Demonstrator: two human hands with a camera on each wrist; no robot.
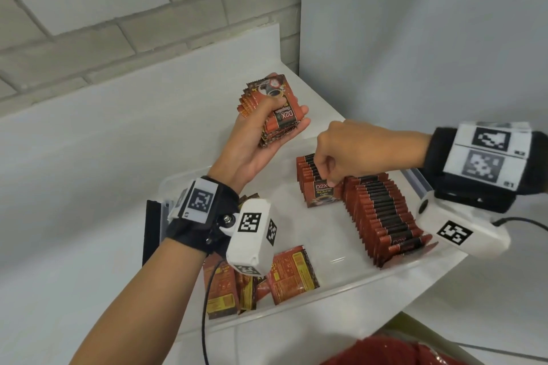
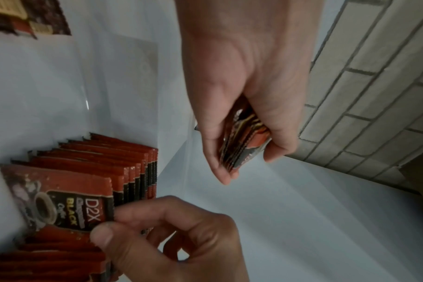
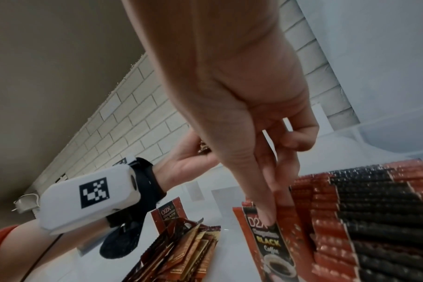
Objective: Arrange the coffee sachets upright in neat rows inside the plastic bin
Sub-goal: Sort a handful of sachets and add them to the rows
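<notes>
My left hand point(image 1: 267, 127) point(image 2: 244, 122) grips a stack of red coffee sachets point(image 1: 271, 107) point(image 2: 244, 145) above the far side of the clear plastic bin point(image 1: 370, 272). My right hand point(image 1: 335, 154) point(image 2: 157, 229) point(image 3: 270, 200) pinches the top edge of the front sachet point(image 1: 323, 192) point(image 2: 68, 202) point(image 3: 270, 240) of a short upright row point(image 1: 308, 169) inside the bin. To its right, a longer row of upright sachets point(image 1: 382, 216) point(image 3: 365, 219) runs toward me.
Several loose sachets point(image 1: 252, 278) point(image 3: 181, 248) lie in a heap in the bin's near left corner. The bin sits on a white counter point(image 1: 89, 187) against a white brick wall point(image 1: 118, 9). A black cable point(image 1: 204, 305) hangs from my left wrist.
</notes>
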